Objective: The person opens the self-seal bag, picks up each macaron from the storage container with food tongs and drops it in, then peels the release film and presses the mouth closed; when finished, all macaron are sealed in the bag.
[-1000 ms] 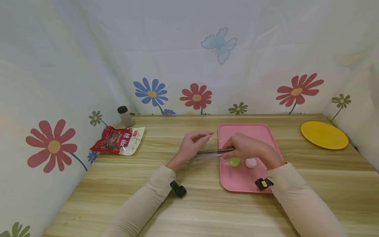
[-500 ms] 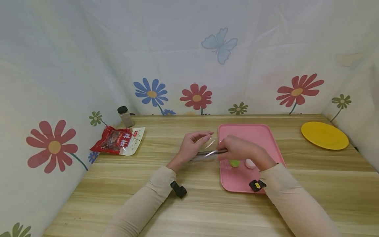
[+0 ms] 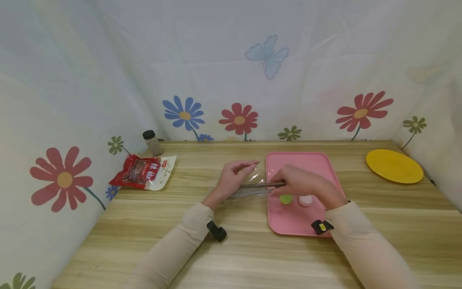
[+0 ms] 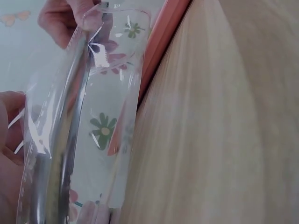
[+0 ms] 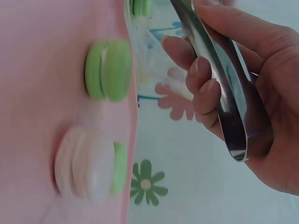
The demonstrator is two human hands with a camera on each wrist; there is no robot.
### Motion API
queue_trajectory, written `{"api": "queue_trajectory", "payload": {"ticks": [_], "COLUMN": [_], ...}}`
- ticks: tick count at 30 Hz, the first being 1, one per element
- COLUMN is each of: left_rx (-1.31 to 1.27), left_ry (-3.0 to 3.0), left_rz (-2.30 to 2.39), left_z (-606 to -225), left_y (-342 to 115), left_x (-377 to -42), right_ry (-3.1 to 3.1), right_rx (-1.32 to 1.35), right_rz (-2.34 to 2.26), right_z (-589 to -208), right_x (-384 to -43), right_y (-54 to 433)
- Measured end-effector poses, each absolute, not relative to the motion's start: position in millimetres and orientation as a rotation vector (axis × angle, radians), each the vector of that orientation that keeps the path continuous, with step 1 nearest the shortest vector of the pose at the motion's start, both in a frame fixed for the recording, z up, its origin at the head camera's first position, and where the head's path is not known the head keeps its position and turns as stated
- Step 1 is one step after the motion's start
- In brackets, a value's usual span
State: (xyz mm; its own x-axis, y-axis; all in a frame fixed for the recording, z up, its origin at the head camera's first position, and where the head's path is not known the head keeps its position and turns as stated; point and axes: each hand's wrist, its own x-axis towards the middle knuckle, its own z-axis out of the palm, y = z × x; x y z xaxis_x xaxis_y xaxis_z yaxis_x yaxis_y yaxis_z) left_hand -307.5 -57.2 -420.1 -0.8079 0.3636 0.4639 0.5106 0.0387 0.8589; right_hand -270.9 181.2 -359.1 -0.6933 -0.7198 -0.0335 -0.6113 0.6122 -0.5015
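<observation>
My left hand (image 3: 230, 179) holds a clear plastic bag (image 4: 41, 140), which stretches rightward toward the pink tray (image 3: 296, 220). My right hand (image 3: 306, 182) grips metal tongs (image 5: 217, 70) near their bent end. The tongs' long arms lie inside the bag in the left wrist view; what is between their tips is hidden by my left hand in the head view. Below my right hand, a green macaron (image 3: 286, 199) and a pale pink macaron (image 3: 305, 200) sit on the tray. The right wrist view shows more green macarons (image 5: 120, 168) beside them.
At the back left, a red and white food packet (image 3: 144, 172) lies before a black-capped jar (image 3: 153, 143). A yellow plate (image 3: 395, 166) lies at the far right. A flower-printed curtain (image 3: 231, 72) borders the wooden table (image 3: 231, 257) behind and at the sides.
My right hand moved left with the tongs, deeper along the bag, then came back right. My left hand has stayed in place. The macarons on the tray look unmoved.
</observation>
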Motion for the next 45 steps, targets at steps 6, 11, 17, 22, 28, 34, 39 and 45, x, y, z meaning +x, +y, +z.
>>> {"api": "queue_trajectory", "payload": {"ticks": [6, 11, 17, 22, 28, 34, 39, 45], "left_rx": [-0.928, -0.929, -0.913, -0.918, -0.882, -0.802, -0.736, -0.691], "left_ry": [-2.184, -2.189, -2.211, -2.176, -2.141, -2.114, -2.069, -2.022], "left_rz": [-1.879, -1.871, -1.86, -1.855, -1.852, -1.852, -1.845, -1.856], "left_z": [-405, -404, -404, -405, -407, -407, -407, -406], "left_y": [-59, -59, -59, -58, -55, -51, -47, -44], "left_x": [-293, -292, -292, -292, -292, -291, -291, -292], "right_ry": [2.675, 2.686, 2.694, 2.696, 2.75, 2.794, 2.874, 2.893], "right_rx": [-1.066, -1.022, -0.941, -0.895, -0.748, -0.709, -0.7, -0.687], "right_rz": [-0.693, -0.73, -0.719, -0.724, -0.707, -0.66, -0.509, -0.462], "right_z": [-357, -349, -343, -343, -335, -324, -319, -320], "right_x": [-264, -257, -250, -250, -243, -236, -231, -230], "right_y": [218, 255, 277, 280, 301, 332, 352, 368]}}
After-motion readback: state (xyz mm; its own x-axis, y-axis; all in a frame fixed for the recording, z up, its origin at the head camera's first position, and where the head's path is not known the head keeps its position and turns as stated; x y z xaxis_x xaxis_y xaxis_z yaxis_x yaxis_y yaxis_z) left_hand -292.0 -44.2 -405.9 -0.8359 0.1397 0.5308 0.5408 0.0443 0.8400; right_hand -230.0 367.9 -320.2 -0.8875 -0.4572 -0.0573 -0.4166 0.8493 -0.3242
